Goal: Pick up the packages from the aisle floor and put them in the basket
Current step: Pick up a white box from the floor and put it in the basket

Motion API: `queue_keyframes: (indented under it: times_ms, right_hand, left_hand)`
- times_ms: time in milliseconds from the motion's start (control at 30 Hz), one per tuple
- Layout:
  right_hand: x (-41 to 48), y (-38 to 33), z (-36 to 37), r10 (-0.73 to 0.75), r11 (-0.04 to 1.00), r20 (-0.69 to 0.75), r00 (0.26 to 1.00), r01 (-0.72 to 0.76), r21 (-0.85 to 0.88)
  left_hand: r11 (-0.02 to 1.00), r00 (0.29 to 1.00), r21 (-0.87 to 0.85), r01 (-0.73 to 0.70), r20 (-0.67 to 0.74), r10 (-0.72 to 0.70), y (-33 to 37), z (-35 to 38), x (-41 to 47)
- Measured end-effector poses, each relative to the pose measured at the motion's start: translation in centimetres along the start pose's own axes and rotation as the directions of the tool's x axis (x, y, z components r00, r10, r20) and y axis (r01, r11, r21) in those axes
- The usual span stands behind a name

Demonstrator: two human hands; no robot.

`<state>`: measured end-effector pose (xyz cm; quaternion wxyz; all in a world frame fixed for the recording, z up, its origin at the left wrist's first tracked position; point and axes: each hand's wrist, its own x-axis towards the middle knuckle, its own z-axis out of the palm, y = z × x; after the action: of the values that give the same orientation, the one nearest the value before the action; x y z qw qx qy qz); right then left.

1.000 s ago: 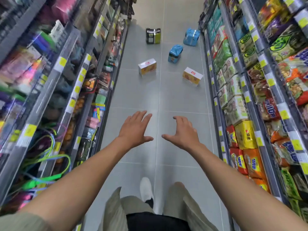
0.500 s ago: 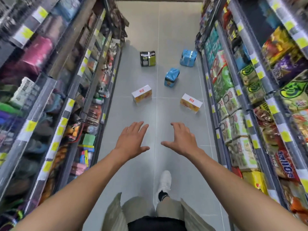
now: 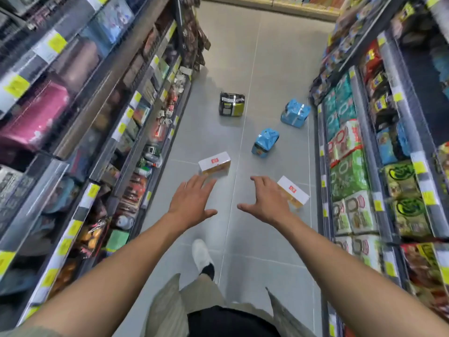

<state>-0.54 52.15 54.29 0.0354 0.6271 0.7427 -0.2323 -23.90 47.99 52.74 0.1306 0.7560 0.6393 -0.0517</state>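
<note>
Several packages lie on the grey aisle floor. A white-and-orange box point(image 3: 214, 164) sits just beyond my left hand point(image 3: 192, 203), whose fingers are spread and hold nothing. A second white-and-orange box point(image 3: 294, 192) lies partly behind my right hand point(image 3: 263, 201), also open and empty. Farther off are a blue pack point(image 3: 265, 142), another blue pack point(image 3: 295, 113) by the right shelf, and a black-and-green pack point(image 3: 231, 104). No basket is in view.
Stocked shelves with yellow price tags line both sides: the left shelving point(image 3: 80, 142) and the right shelving point(image 3: 379, 154). The tiled floor point(image 3: 257, 57) runs ahead to a cross shelf. My white shoe point(image 3: 201, 255) is stepping forward.
I have walked forward along the aisle, so the packages are nearer. Both open hands now reach the two closest boxes in view.
</note>
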Motion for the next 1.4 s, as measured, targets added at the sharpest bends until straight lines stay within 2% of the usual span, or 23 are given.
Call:
queue_keyframes:
  times_ms: [400, 633, 867, 1033, 1167, 1400]
  right_hand:
    - [20.8, -2.0, -6.3, -0.059, 0.998, 0.052, 0.997, 0.06, -0.03]
    - [34.9, -1.2, -9.3, -0.198, 0.975, 0.148, 0.969, 0.211, -0.075]
    - [45.7, -0.8, -9.0, -0.247, 0.935, 0.314, 0.917, 0.311, -0.171]
    - [51.3, 0.1, -4.5, -0.262, 0.921, 0.375, 0.889, 0.346, -0.177]
    - [55.9, 1.2, 2.3, -0.26, 0.917, 0.402, 0.878, 0.355, -0.18]
    - [65.1, 5.3, 19.8, -0.275, 0.899, 0.457, 0.846, 0.394, -0.188]
  left_hand:
    - [0.998, 0.997, -0.014, 0.054, 0.056, -0.053, -8.9, -5.0, 18.5]
    - [0.974, 0.974, -0.067, 0.216, 0.081, -0.211, -12.1, -6.3, 29.2]
    - [0.947, 0.948, -0.101, 0.305, 0.131, -0.291, -13.8, -4.6, 37.2]
    - [0.938, 0.935, -0.137, 0.319, 0.209, -0.288, -15.9, 0.2, 41.5]
    - [0.939, 0.938, -0.15, 0.31, 0.211, -0.276, -19.0, 7.2, 45.6]
    - [0.933, 0.915, -0.127, 0.336, 0.281, -0.291, -22.8, 25.5, 52.8]
